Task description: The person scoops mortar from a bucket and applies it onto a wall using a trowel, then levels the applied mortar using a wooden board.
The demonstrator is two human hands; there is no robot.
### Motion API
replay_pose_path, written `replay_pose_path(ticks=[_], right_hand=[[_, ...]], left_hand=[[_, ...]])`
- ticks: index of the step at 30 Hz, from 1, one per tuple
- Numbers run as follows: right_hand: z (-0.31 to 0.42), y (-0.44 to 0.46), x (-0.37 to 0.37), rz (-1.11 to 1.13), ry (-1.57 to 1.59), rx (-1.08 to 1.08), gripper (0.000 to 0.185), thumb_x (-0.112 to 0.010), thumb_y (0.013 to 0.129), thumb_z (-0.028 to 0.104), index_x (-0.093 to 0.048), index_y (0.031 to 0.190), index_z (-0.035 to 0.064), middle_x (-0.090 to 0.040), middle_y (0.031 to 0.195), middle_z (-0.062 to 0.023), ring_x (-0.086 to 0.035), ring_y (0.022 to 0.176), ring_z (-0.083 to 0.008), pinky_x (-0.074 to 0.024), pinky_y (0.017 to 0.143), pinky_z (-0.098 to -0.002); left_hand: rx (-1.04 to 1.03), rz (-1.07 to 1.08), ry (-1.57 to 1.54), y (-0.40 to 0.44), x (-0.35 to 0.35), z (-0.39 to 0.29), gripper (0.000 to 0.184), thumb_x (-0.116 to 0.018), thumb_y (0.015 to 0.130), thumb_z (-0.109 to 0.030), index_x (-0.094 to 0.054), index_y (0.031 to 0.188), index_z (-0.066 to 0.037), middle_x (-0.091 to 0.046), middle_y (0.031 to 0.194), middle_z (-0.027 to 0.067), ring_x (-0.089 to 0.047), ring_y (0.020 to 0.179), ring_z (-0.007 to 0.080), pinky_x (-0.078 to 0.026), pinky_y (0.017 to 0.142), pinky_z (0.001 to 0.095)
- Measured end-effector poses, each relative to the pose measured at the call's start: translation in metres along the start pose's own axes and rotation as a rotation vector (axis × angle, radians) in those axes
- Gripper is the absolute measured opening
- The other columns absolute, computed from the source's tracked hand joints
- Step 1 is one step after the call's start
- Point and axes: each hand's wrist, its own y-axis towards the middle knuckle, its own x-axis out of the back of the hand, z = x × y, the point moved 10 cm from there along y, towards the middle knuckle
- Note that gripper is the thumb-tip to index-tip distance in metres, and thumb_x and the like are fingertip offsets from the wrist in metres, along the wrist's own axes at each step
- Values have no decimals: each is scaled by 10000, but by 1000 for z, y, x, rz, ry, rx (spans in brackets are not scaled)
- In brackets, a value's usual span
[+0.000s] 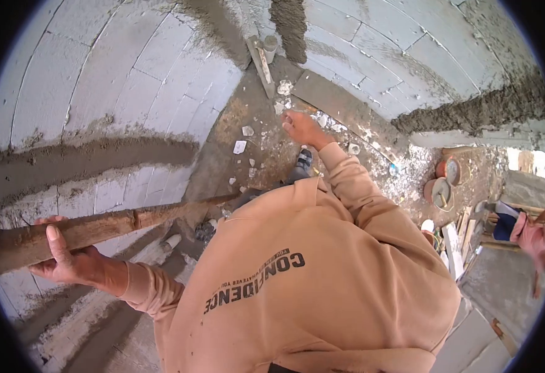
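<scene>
A long, rough wooden board point(98, 231) runs from the left edge of the view toward the middle, in front of the block wall. My left hand point(64, 261) is wrapped round its lower edge, thumb on the near face and fingertips showing above the top edge. Over the debris-strewn floor, my right hand point(302, 129) is held out in front of my body with its fingers curled in. Whatever it may hold is too small or hidden to make out. Beyond it, a narrow straight piece point(264, 69) leans in the corner beside a pipe point(270, 45).
Block walls point(359, 43) with mortar bands stand left and right. Buckets point(439, 194) sit at the right, near stacked wood pieces point(451, 248). A person in a pink top point(529, 235) is at the far right. Broken white chunks point(240, 147) litter the floor.
</scene>
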Motion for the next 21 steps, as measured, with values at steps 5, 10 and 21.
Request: replay_pose_path(ticks=[5, 10, 21], right_hand=[[33, 22, 126, -140, 215, 22, 297, -626, 901, 188, -653, 1153, 33, -704, 949, -160, -699, 846, -295, -542, 777, -397], [171, 42, 295, -383, 171, 334, 233, -669, 946, 114, -648, 1136, -20, -684, 963, -76, -661, 785, -125, -528, 737, -278], [387, 38, 420, -685, 42, 675, 331, -626, 923, 133, -573, 1209, -23, -607, 1029, -60, -608, 862, -136, -496, 763, -296]], left_hand=[[-84, 190, -160, 26, -140, -27, 417, -745, 801, 50, -559, 1172, 13, -677, 956, 200, -676, 771, 280, -612, 679, 407], [-179, 55, -170, 27, -245, -36, 290, -770, 741, 101, -671, 997, 7, -696, 946, 134, -677, 747, 224, -622, 685, 361], [-321, 182, -554, 28, -415, -14, 519, -915, 665, -84, -639, 1090, 28, -715, 977, 112, -696, 795, 210, -596, 785, 341]])
